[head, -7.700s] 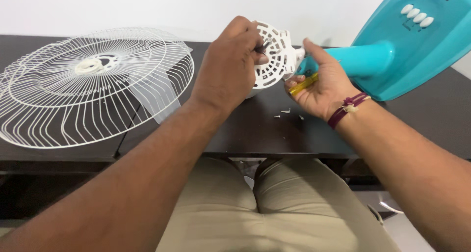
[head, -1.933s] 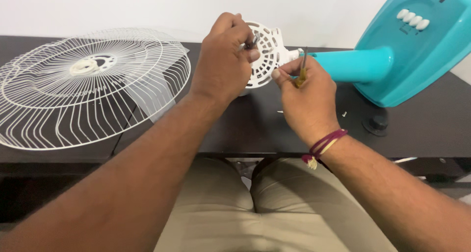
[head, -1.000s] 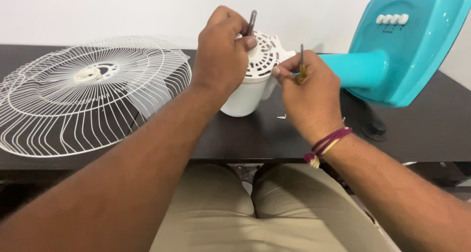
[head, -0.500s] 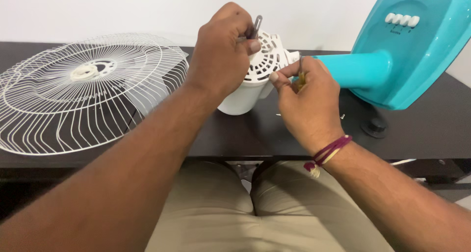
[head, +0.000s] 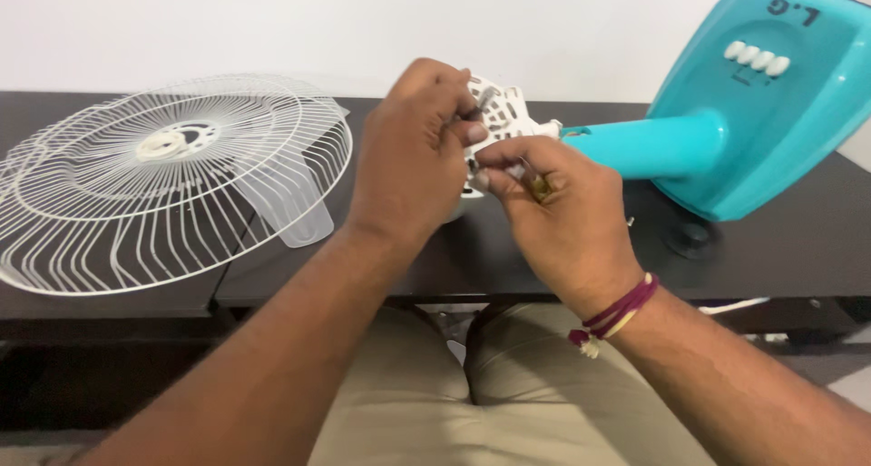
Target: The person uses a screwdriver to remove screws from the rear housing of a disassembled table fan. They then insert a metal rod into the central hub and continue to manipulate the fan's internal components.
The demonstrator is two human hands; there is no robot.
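Head view, looking down at a dark surface (head: 798, 248). Centre: the left hand (head: 413, 153) and right hand (head: 562, 221) meet at a white vented motor housing (head: 504, 121), held above the surface at the end of a turquoise neck (head: 635, 147). The left grip is closed on the housing, with thumb and forefinger around a short grey shaft (head: 481, 105) that juts toward 1 o'clock. The right grip is closed on a slim tool (head: 537, 185) with a yellowish handle, its thumb and forefinger pinched against the housing's lower edge; the tool's tip is hidden behind the fingers. A maroon thread band (head: 617, 313) circles the right wrist.

At 3 o'clock from the hands: the turquoise fan base (head: 771, 121), tilted on its side, bearing a row of white buttons (head: 751, 58). At 9 o'clock, well apart from the hands: a white wire guard (head: 172, 176) lying flat, with a translucent blade (head: 290, 203) under its near rim. At 6 o'clock: the person's lap in khaki trousers (head: 472, 402).
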